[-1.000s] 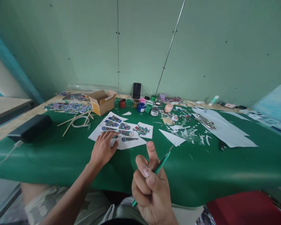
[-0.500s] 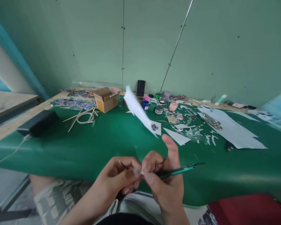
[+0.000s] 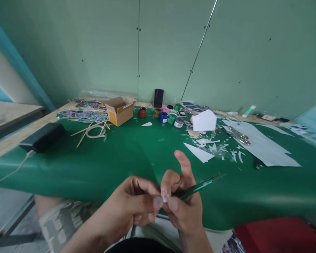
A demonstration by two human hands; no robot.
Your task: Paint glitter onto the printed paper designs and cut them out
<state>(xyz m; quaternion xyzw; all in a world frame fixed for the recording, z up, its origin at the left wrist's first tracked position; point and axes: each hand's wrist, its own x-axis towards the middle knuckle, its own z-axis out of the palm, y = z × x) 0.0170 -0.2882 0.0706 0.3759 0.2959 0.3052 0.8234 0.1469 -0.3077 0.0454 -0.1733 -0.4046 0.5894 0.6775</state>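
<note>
– How does the green tool (image 3: 196,189) look to us?
– We see it slim and shiny, with a thin pointed tip. It lies held across the right hand (image 3: 184,203), near the front edge of the green cover (image 3: 107,161).
– And the left hand (image 3: 137,205)?
– Its thumb and fingers are pressed together, meeting the right fingertips; whether they pinch something tiny, we cannot tell.

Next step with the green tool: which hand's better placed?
Right, probably: the right hand holds the green tool, pointed end angled away from the left hand, whose fingertips are close to the right's; anything pinched there is unclear.
</note>
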